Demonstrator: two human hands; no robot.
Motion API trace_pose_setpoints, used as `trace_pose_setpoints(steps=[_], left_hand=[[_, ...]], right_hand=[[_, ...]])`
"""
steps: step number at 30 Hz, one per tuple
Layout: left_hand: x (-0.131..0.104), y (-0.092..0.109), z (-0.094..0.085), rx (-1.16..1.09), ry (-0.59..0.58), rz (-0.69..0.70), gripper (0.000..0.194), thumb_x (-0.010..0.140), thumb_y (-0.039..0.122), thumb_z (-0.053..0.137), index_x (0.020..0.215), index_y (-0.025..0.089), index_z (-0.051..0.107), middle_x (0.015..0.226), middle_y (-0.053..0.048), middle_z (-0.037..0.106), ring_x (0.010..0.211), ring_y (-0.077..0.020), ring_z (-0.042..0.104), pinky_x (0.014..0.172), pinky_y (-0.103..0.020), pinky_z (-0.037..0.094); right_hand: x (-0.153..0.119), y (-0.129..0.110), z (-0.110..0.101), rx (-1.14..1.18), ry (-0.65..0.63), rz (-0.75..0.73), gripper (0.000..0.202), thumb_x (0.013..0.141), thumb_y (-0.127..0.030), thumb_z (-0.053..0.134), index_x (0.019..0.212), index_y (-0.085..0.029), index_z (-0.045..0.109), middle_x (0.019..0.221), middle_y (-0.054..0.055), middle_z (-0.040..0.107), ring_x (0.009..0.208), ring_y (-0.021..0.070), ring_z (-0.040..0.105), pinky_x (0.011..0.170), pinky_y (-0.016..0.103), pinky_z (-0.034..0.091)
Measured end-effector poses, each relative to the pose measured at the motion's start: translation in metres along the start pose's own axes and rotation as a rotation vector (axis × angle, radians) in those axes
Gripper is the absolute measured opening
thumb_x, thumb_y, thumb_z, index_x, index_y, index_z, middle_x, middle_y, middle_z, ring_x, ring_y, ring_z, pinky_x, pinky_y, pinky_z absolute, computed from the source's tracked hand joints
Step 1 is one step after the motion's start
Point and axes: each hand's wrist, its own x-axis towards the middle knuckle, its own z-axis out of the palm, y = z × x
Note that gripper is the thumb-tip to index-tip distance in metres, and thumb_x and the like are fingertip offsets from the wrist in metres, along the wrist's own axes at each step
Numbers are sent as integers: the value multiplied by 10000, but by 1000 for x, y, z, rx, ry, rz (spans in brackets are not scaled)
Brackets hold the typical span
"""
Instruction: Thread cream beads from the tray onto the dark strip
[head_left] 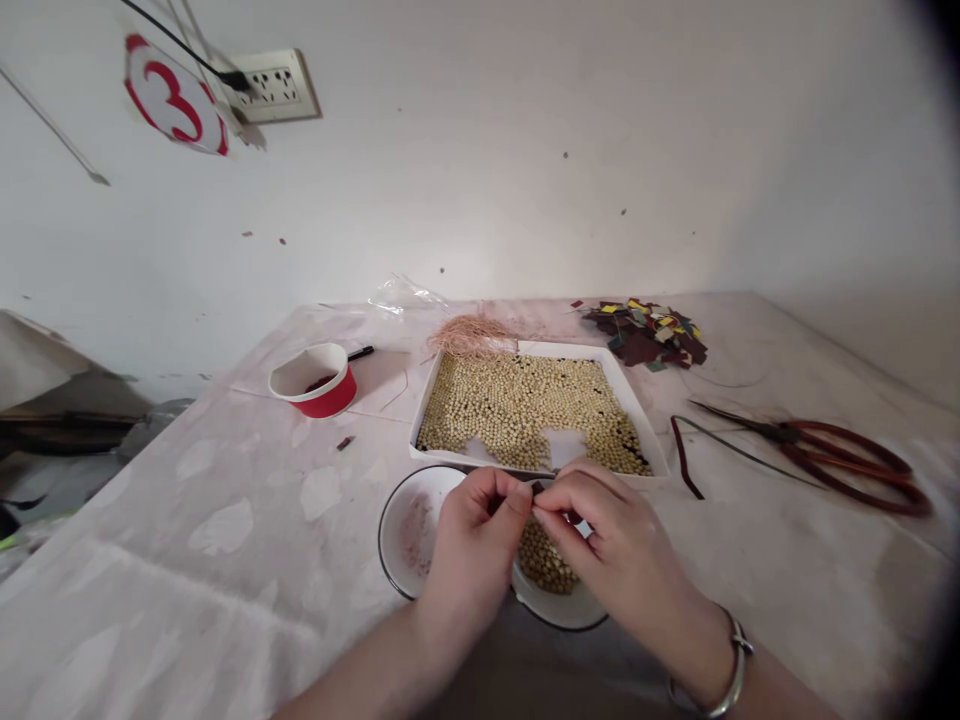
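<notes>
My left hand [484,530] and my right hand [611,540] meet fingertip to fingertip over two white bowls, both closed in a pinch. A small dark piece [538,488] shows between the fingertips; its kind is too small to make out. Under my right hand, a dark-rimmed bowl [559,612] holds golden-brown beads [546,560]. Partly behind my left hand is another dark-rimmed bowl [396,505], with tiny pinkish bits inside. Just beyond the fingers lies a white shallow box [651,440] of pale beads [525,395], some dark ones at its edges.
To the left stand a red-and-white paper tub [330,395] with dark red contents and a black pen [361,353]. Pinkish strands [469,335] lie behind the box. Dark and yellow scraps [649,335] are heaped at back right, with scissors [847,460] in front. A socket [277,87] is on the wall.
</notes>
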Motion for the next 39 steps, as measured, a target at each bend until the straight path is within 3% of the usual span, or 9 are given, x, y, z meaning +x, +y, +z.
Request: trace_pose_setpoints(steps=[4, 18, 22, 26, 33, 39], left_hand=[[-1, 1, 1, 9, 5, -2, 187, 766, 301, 607, 654, 165, 543, 620, 30, 492, 615, -121, 400, 598, -249, 333], [0, -1, 0, 1, -1, 7, 179, 768, 298, 610, 658, 169, 552, 620, 35, 495, 615, -120, 404, 602, -243, 343], [0, 0, 1, -6, 6, 11, 180, 775, 290, 606, 654, 171, 547, 616, 36, 503, 604, -114, 405, 586, -236, 336], [-1, 2, 1, -16, 12, 10, 194, 797, 296, 588, 652, 176, 539, 619, 36, 522, 596, -111, 416, 582, -231, 344], [-1, -6, 0, -2, 17, 41, 197, 827, 327, 570, 695, 181, 568, 705, 3, 603, 714, -147, 508, 689, -257, 395], [1, -7, -1, 16, 24, 52, 198, 830, 327, 568, 695, 182, 561, 686, 11, 581, 685, -139, 486, 666, -250, 387]], right_hand=[[1, 1, 0, -6, 46, 23, 122, 837, -116, 569, 732, -180, 568, 718, 7, 535, 695, 152, 516, 626, 286, 400], [1, 2, 1, 14, 8, 29, 142, 843, -102, 541, 730, -185, 564, 730, 7, 538, 697, 146, 516, 632, 286, 405], [3, 7, -8, 1, 76, 44, 110, 830, -134, 576, 743, -199, 564, 714, -10, 535, 674, 135, 515, 608, 263, 404], [5, 14, -22, -13, 1, 71, 86, 842, -161, 547, 781, -214, 575, 754, -5, 560, 672, 134, 533, 595, 257, 418], [9, 58, -33, -231, 158, 295, 113, 839, -273, 533, 836, -213, 628, 842, 43, 650, 731, 186, 596, 637, 309, 455], [10, 90, -26, -264, -30, 367, 113, 798, -260, 563, 842, -211, 655, 817, 35, 682, 735, 204, 632, 634, 320, 470]])
